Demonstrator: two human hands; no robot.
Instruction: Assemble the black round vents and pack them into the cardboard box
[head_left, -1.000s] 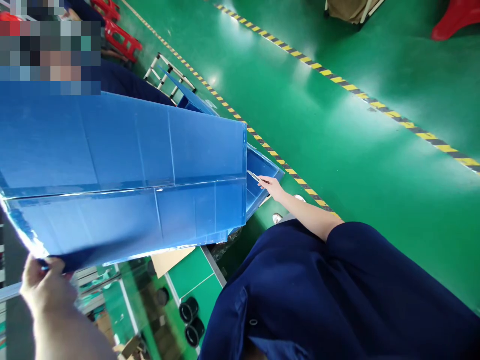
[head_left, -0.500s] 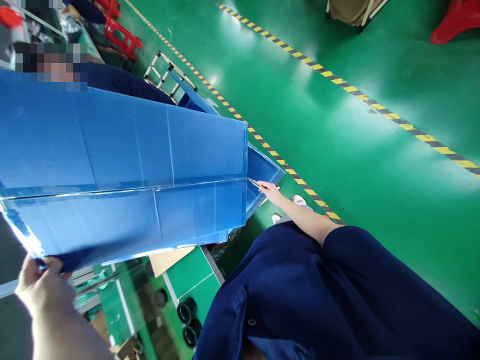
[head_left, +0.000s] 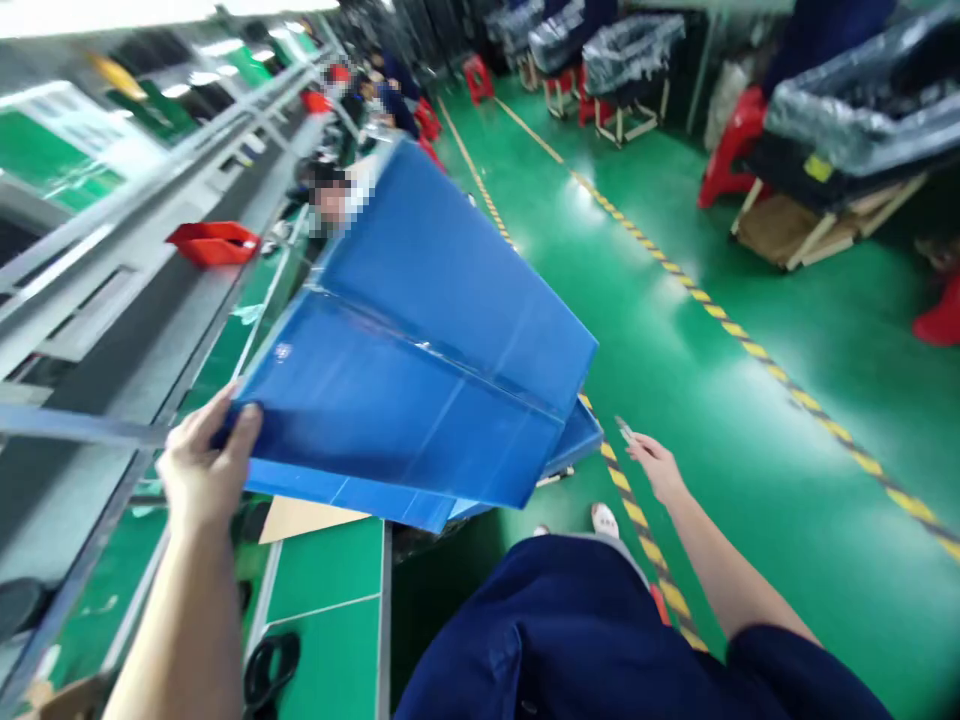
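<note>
My left hand (head_left: 204, 450) grips the near left corner of a large blue plastic box (head_left: 420, 400), thumb on top and fingers underneath. The box is tilted, and a seam with shiny clear tape runs along its upper face. Out to the right, apart from the box, my right hand (head_left: 654, 466) is closed around a slim utility knife (head_left: 624, 430) whose tip points up and away from me. Another blue box (head_left: 574, 438) shows partly beneath the first; most of it is hidden.
A green-topped workbench (head_left: 326, 570) with a brown cardboard piece (head_left: 307, 517) and black rings (head_left: 270, 668) lies below left. Beyond it runs a conveyor (head_left: 97, 400) with a red bin (head_left: 215, 243). A co-worker sits behind the box. Plastic-lined carts (head_left: 862, 130) stand far right.
My view has swung up and left. My right hand has drawn the knife away from the taped seam to the right. The box has turned and tilted in my left hand.
</note>
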